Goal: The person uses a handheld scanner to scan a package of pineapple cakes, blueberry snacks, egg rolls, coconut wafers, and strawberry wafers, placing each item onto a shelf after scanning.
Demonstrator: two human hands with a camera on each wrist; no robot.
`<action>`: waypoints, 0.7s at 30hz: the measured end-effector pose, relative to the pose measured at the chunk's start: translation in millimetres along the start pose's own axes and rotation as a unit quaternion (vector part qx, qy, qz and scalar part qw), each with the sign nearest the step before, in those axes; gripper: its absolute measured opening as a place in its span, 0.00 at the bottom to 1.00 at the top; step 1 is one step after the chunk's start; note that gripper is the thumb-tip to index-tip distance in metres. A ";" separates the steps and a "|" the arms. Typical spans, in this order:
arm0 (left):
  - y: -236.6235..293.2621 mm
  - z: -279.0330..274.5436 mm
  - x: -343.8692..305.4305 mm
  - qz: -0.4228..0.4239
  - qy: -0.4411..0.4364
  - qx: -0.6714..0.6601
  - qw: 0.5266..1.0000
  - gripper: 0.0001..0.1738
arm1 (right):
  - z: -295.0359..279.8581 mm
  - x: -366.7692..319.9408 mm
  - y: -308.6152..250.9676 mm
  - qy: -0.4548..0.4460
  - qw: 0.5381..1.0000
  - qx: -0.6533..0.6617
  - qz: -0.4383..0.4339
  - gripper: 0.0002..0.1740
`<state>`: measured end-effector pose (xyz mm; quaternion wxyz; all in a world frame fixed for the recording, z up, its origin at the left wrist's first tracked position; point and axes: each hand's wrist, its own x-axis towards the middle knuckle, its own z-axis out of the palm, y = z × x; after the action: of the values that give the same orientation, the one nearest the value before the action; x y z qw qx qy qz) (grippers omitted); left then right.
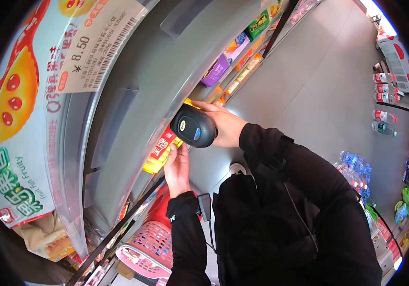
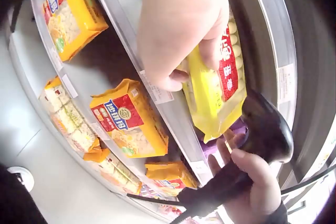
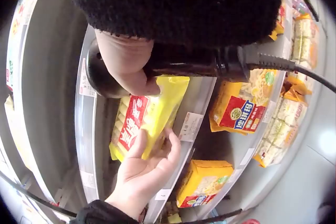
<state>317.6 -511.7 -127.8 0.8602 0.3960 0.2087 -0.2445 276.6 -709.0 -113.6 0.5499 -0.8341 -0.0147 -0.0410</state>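
My left hand [image 1: 178, 169] pinches a yellow pack with a red label [image 2: 212, 95] by its side, thumb on the front and fingers at the back edge. Pale, roll-shaped biscuits show through its wrapper in the left wrist view. My right hand [image 1: 228, 126] grips a black handheld barcode scanner [image 1: 195, 126], fingers wrapped round the handle. The scanner's rounded head is close over one end of the pack and covers part of it in the head view. From its handle a coiled cable [image 3: 278, 62] runs off in the right wrist view.
Orange packs with red labels [image 3: 241, 111] stand on the lower shelves. A large snack bag [image 1: 19, 119] with a price tag is close at the left. Below are a pink basket [image 1: 149, 245] and, across the aisle, several bottles [image 1: 383, 89].
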 end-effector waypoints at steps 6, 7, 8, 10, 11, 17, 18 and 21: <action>13.4 18.3 -1.0 0.016 0.030 -0.072 0.997 0.20 | 10.0 13.6 8.2 0.035 0.996 0.082 -0.002 0.27; 15.1 23.0 -2.2 0.016 0.033 -0.143 0.989 0.20 | 12.1 15.8 9.1 0.032 0.995 0.093 -0.004 0.27; 13.2 16.6 2.4 0.028 0.041 -0.096 0.994 0.25 | 13.6 16.9 10.2 0.028 0.994 0.105 -0.006 0.27; 20.5 13.0 0.8 -0.048 0.044 -0.009 0.998 0.25 | 13.4 18.0 11.6 0.020 0.996 0.090 -0.005 0.27; 25.2 10.7 -1.9 -0.124 0.047 0.077 0.988 0.26 | 12.7 18.5 11.5 0.011 0.997 0.075 -0.005 0.28; 51.8 -16.9 -37.0 0.082 0.192 0.447 0.870 0.18 | 16.1 24.6 13.0 -0.003 0.996 0.081 0.021 0.27; 55.4 -13.7 -41.3 0.111 0.252 0.487 0.829 0.14 | 15.4 23.6 11.9 -0.005 0.996 0.080 0.032 0.27; 55.8 -13.4 -32.9 0.285 0.107 0.511 0.804 0.15 | 21.2 24.9 13.0 0.008 0.997 0.078 0.023 0.27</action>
<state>322.0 -461.2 -85.3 0.5365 0.8435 0.0219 -0.0151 303.4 -695.2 -131.7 0.6142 -0.7884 0.0057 -0.0338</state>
